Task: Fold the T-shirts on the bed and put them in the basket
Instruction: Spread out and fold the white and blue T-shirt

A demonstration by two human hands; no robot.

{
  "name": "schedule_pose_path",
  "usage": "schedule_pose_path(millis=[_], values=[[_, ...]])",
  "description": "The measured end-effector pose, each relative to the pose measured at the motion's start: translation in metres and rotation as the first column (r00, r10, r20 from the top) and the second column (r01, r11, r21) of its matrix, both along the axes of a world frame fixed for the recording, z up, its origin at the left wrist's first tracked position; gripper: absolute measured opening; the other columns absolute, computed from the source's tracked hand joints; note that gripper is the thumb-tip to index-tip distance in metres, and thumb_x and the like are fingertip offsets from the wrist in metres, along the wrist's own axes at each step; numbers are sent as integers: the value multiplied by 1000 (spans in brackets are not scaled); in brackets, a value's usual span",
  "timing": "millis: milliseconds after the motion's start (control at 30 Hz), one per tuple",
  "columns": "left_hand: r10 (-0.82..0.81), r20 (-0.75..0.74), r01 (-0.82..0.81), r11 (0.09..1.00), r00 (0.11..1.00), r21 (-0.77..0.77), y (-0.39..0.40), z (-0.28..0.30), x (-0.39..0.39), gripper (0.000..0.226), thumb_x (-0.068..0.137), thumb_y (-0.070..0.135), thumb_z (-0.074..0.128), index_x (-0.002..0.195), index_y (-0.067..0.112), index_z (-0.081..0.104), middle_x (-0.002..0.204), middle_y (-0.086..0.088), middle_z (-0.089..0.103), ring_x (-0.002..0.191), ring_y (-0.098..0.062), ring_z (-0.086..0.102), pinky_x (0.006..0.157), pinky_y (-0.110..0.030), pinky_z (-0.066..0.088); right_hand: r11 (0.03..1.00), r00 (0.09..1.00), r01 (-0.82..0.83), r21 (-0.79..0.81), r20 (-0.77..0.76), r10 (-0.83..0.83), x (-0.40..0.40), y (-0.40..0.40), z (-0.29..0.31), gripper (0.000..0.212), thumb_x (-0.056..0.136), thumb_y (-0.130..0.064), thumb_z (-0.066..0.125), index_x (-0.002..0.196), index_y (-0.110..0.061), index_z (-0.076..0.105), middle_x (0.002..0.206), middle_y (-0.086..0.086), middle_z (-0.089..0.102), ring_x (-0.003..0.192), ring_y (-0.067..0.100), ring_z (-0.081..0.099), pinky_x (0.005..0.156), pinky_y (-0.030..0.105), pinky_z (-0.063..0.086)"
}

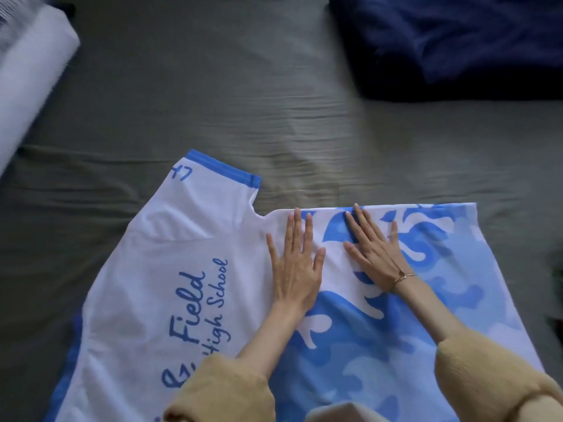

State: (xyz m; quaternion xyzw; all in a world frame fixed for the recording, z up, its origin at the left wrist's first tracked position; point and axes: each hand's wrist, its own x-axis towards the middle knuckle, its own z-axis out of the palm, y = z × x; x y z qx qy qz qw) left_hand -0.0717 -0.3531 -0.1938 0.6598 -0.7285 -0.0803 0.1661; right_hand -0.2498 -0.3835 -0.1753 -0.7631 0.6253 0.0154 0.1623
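A white T-shirt (170,269) with blue lettering and a blue camouflage lower half lies spread flat on the grey bed sheet (213,102), collar end to the left. One sleeve with a blue cuff (222,167) points away from me. My left hand (294,266) lies flat on the shirt's middle, fingers straight. Just to its right, my right hand (373,251) presses flat on the blue patterned part, with a thin bracelet at the wrist. No basket is in view.
A dark navy heap of fabric (457,41) lies at the far right of the bed. A white rolled or padded object (27,83) sits at the far left edge. Bare grey sheet stretches between them beyond the shirt.
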Motion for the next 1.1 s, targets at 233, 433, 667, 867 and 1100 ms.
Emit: schedule_pose_path(millis=[233, 433, 667, 867, 1100], values=[[13, 32, -15, 999, 999, 51, 7, -7, -45, 60, 94, 37, 26, 146, 9, 32, 153, -8, 30, 141, -16, 21, 108, -49, 6, 937, 930, 339, -83, -122, -347, -86, 16, -9, 77, 78, -62, -9, 147, -29, -9, 156, -8, -15, 144, 5, -10, 113, 51, -3], [-46, 79, 40, 997, 996, 70, 33, -3, -70, 59, 94, 40, 27, 145, 12, 36, 152, -8, 34, 139, -21, 34, 111, -52, 22, 976, 979, 199, -89, -35, -203, -90, 46, -5, 72, 83, -69, -10, 144, -30, -9, 150, -13, -18, 141, 3, -12, 111, 56, -7], [33, 90, -47, 986, 995, 158, 72, -3, -39, 68, 98, 48, 2, 146, 11, 34, 153, -9, 31, 141, -19, 27, 112, -48, 10, 927, 926, 372, -43, -51, -373, -93, 97, -7, 64, 93, -56, 5, 148, -25, -9, 155, -3, -18, 143, 7, -14, 113, 52, -3], [181, 80, -192, 968, 980, 163, 140, -8, 7, 78, 85, 62, -19, 148, 20, 0, 158, 0, -4, 146, -12, -6, 113, -47, -9, 971, 973, 228, -74, -22, -230, -73, 168, -11, 76, 74, -60, -13, 142, -27, -14, 148, -10, -22, 136, 2, -18, 113, 50, -5], [381, 56, -384, 900, 923, 206, 219, -1, 66, 74, 79, 59, -13, 144, 23, -13, 157, 2, -14, 142, -8, -17, 114, -45, -13, 902, 900, 426, -69, -67, -430, -87, 232, -8, 71, 86, -61, -1, 148, -27, -3, 157, -2, -8, 146, 13, -3, 113, 52, 2]])
